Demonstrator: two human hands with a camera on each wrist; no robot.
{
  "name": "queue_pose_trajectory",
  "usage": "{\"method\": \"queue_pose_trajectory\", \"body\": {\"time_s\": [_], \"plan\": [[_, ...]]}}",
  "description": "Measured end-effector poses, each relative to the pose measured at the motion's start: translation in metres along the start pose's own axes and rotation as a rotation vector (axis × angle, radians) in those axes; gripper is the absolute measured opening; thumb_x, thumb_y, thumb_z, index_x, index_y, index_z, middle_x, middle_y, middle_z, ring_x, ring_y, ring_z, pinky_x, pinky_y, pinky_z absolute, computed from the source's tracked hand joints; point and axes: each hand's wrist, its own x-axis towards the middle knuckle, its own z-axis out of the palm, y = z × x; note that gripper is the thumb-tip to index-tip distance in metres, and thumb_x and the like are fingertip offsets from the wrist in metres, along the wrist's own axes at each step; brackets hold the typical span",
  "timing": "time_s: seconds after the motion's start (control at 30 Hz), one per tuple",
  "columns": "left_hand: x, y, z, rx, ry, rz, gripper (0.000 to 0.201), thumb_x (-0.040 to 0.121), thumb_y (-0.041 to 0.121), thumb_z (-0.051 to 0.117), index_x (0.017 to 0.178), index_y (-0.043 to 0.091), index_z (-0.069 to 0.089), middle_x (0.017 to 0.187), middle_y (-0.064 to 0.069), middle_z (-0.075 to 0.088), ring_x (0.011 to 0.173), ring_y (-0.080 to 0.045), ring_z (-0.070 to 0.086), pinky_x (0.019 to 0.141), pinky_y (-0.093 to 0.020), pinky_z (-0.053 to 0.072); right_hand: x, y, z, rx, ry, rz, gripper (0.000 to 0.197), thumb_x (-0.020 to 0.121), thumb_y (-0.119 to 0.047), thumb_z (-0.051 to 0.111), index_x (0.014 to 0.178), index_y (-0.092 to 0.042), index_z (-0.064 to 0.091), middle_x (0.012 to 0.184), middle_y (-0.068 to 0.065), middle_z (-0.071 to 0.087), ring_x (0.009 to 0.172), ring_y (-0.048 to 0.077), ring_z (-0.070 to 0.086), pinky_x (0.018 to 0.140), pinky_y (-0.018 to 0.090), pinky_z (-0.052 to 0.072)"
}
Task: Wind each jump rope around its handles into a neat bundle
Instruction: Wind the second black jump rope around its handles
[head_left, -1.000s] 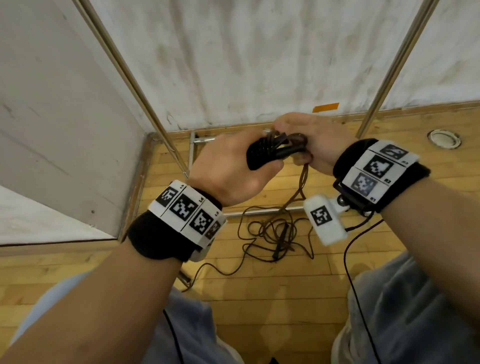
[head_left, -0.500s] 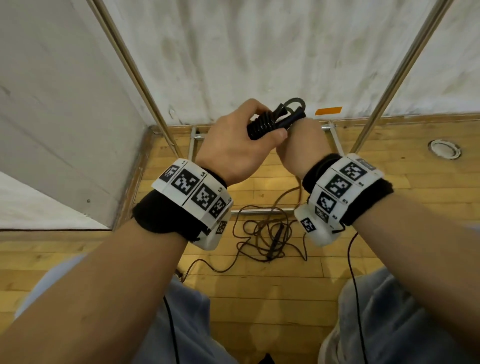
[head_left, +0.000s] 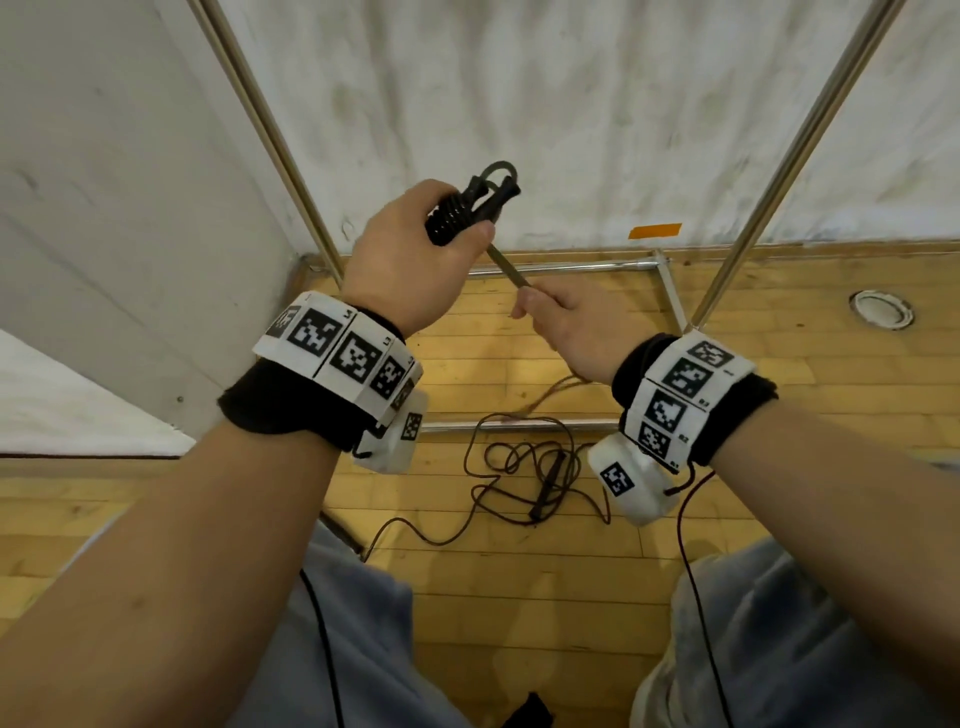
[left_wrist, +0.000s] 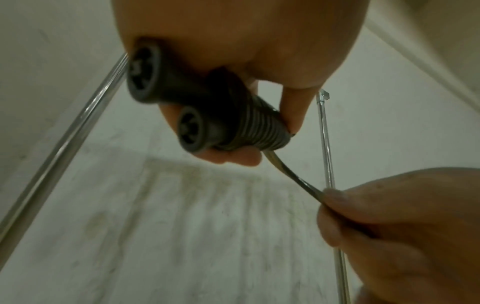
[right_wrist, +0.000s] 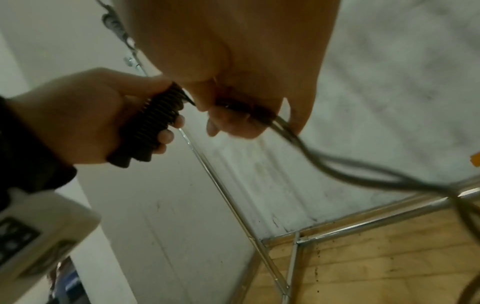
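The left hand (head_left: 410, 260) grips two black handles (head_left: 460, 215) wound with rope, raised before the white wall (head_left: 571, 104). The right hand (head_left: 576, 327) pinches the taut rope (head_left: 506, 267) just below. Another jump rope (head_left: 540, 478) lies tangled on the wooden floor (head_left: 779, 467), inside a metal frame (head_left: 566, 267).

we see the head view evenly lit and sharp, with soft shadows on the wooden floor (head_left: 779, 415) and poles bowed by wide-angle distortion. both wrist views are dimmer, greenish and motion-blurred; near skin sits dark and out of focus.
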Motion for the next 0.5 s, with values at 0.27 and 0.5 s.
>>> {"method": "queue_pose_trajectory", "body": {"time_s": [0.27,0.5], "plan": [[-0.002,-0.030,0.003,0.444,-0.124,0.006,0.038,0.089,0.048,0.056,0.120,0.028,0.047,0.106,-0.003,0.066,0.088,-0.028,0.062,0.070,-0.035,0.050,-0.010,-0.008,-0.011,-0.298,-0.023,-0.130,0.029,0.099,-0.033,0.038,0.079,-0.017,0.053,0.065,-0.004,0.049,0.062,0.016,0.046,0.058,0.031,0.033],[-0.015,-0.025,0.031,0.634,-0.426,0.053,0.027,0.086,0.048,0.060,0.108,0.035,0.051,0.082,0.013,0.054,0.071,-0.013,0.049,0.054,-0.026,0.032,-0.010,-0.016,-0.030,-0.380,-0.092,-0.166,0.028,0.096,-0.031,0.046,0.078,-0.018,0.061,0.062,-0.005,0.052,0.057,0.014,0.046,0.050,0.027,0.030]]}}
